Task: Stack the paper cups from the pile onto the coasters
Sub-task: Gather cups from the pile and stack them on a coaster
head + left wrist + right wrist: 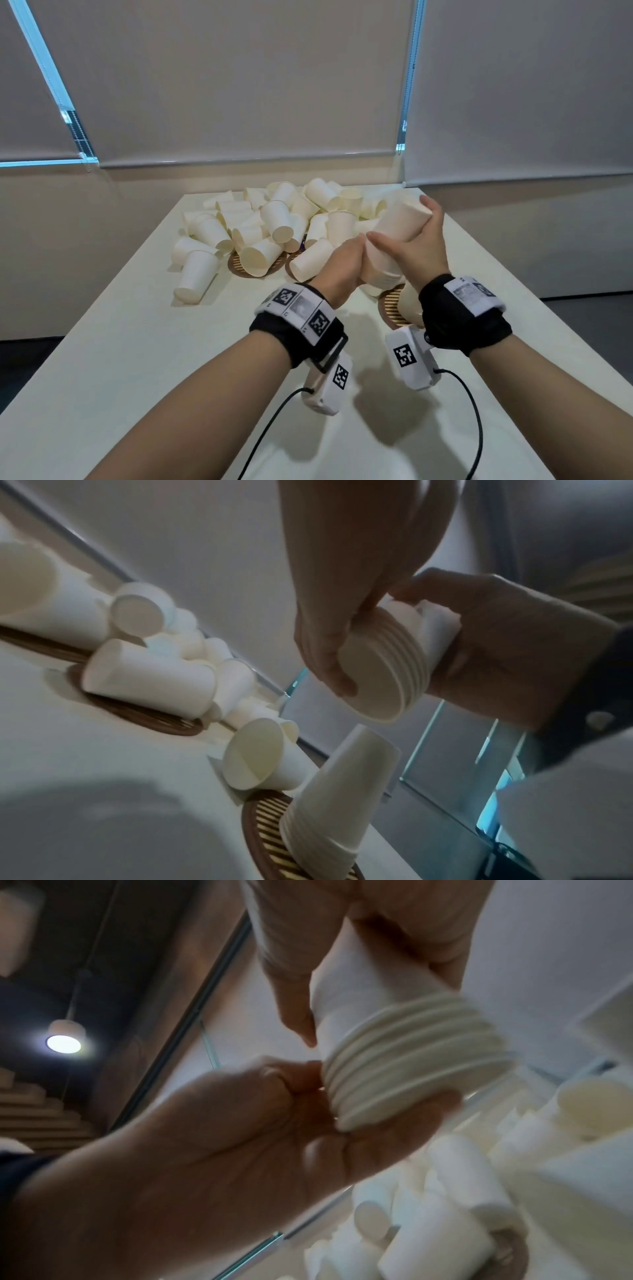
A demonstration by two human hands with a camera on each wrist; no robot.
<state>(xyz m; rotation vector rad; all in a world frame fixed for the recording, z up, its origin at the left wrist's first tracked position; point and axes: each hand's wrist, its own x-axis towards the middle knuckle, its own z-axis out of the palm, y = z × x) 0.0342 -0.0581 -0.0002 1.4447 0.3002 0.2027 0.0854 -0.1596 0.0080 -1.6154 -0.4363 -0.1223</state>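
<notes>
I hold a nested stack of white paper cups (394,236) tilted in the air above the table, rims toward me. My left hand (346,260) grips its rim end (387,669), fingers curled round the rims. The narrow base end sits in the grip of my right hand (424,236), which wraps the stack's body (359,988). Just below, a second stack of upside-down cups (342,791) stands on a brown slatted coaster (263,831). A large pile of loose cups (274,219) covers the far half of the table.
Two more coasters (236,270) (291,265) lie at the pile's near edge, each with loose cups lying on it. One cup (195,277) lies apart at the left. The white table (137,359) ends at a wall with blinds behind the pile.
</notes>
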